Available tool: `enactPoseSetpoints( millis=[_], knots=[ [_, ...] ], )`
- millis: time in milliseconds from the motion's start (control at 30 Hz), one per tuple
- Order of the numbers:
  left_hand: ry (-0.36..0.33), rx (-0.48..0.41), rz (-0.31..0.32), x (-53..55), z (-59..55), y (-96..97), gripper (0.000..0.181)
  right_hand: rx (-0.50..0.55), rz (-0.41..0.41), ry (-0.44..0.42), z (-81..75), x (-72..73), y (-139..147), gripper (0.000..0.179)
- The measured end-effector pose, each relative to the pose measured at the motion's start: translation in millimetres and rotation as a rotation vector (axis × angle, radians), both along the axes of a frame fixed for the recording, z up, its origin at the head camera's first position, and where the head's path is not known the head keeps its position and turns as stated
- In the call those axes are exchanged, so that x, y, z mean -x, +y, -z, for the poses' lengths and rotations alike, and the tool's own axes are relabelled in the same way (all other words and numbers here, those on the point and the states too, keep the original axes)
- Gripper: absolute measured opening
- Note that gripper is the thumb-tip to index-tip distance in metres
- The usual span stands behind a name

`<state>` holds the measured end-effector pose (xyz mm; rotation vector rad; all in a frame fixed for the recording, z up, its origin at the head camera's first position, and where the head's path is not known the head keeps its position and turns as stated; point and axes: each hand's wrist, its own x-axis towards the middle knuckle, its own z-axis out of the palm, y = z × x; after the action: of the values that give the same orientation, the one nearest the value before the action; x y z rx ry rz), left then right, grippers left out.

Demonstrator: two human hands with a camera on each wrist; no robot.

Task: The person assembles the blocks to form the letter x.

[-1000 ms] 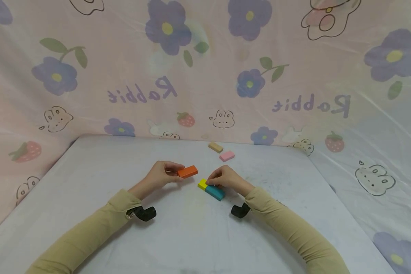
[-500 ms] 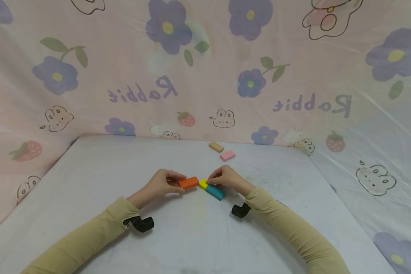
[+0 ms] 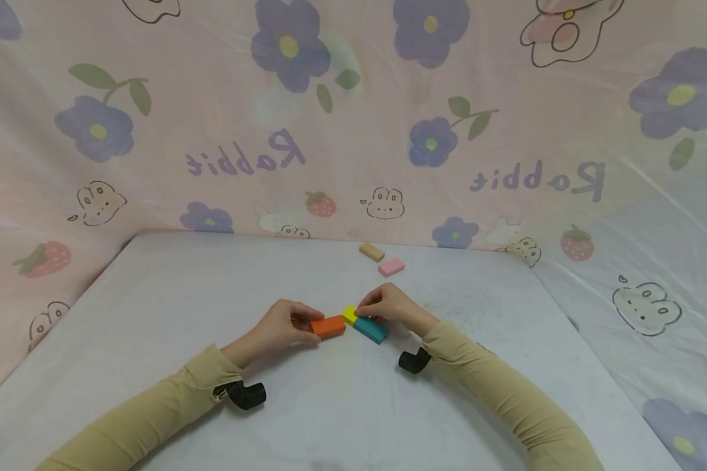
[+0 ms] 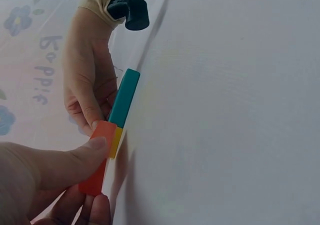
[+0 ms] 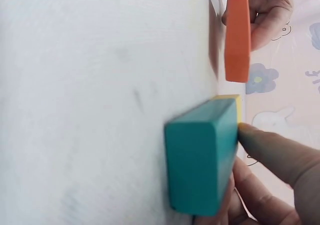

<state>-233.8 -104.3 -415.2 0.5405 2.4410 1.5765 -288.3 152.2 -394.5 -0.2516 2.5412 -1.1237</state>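
Observation:
My left hand [image 3: 285,327] pinches an orange rectangular block [image 3: 328,326] between thumb and fingers. In the right wrist view, the orange block's shadow falls apart from it, so it is held just over the table. Its end points at a yellow block [image 3: 350,315], which lies end to end with a teal block [image 3: 370,330] on the table. My right hand [image 3: 391,305] grips this pair where they meet. Seen from the right wrist, the thumb [image 5: 265,147] is on their upper side and the other fingers lie behind the teal block, partly hidden.
Farther back on the white table [image 3: 212,275] lie a wooden-coloured block [image 3: 372,252] and a pink block [image 3: 391,267]. A patterned cloth [image 3: 353,98] hangs behind and along the sides. Each wrist wears a black camera mount [image 3: 247,396].
My left hand has brought the orange block down and nearer to me, from beyond the yellow block to beside its end. The right hand and its blocks have stayed in place.

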Motion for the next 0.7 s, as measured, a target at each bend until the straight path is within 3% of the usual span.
enactPoseSetpoints(
  millis=[200,500,700],
  knots=[
    [0.001,0.004,-0.031,-5.0,1.3,2.4,0.040,0.000,0.001,-0.001,0.4,-0.1,0.6,0.017],
    [0.086,0.050,-0.044,-7.6,1.3,7.1,0.039,0.016,-0.013,-0.001,2.1,0.3,1.9,0.018],
    [0.100,0.070,-0.049,-6.6,3.3,9.1,0.039,0.020,-0.013,-0.001,3.9,1.9,2.4,0.018]
  ],
)
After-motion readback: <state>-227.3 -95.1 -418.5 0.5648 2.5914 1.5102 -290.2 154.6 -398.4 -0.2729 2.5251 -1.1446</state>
